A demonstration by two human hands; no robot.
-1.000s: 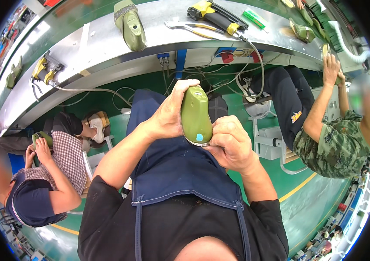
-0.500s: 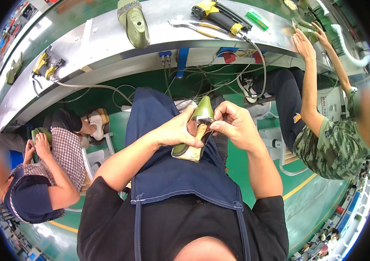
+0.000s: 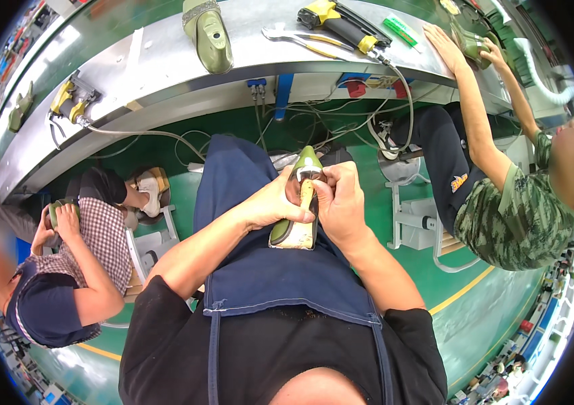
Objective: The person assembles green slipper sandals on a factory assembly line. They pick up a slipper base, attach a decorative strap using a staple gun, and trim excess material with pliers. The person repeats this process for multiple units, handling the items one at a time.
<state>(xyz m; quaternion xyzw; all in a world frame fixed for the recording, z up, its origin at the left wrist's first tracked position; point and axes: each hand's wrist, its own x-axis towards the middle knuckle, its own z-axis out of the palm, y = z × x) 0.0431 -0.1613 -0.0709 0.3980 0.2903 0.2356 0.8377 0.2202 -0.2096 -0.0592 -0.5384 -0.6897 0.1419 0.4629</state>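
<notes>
An olive-green shoe (image 3: 298, 202) is held sole-up over the lap, on the blue apron (image 3: 260, 270), well short of the workbench's near edge. It is cupped from the side by the left hand (image 3: 270, 202), apparently to steady it, while the right hand (image 3: 341, 202) is closed over its pale sole, fingers pinched near the toe as if pressing something there. Another green shoe (image 3: 207, 34) is left upright on the workbench (image 3: 165, 61), beside a yellow-and-black power tool (image 3: 341, 23).
</notes>
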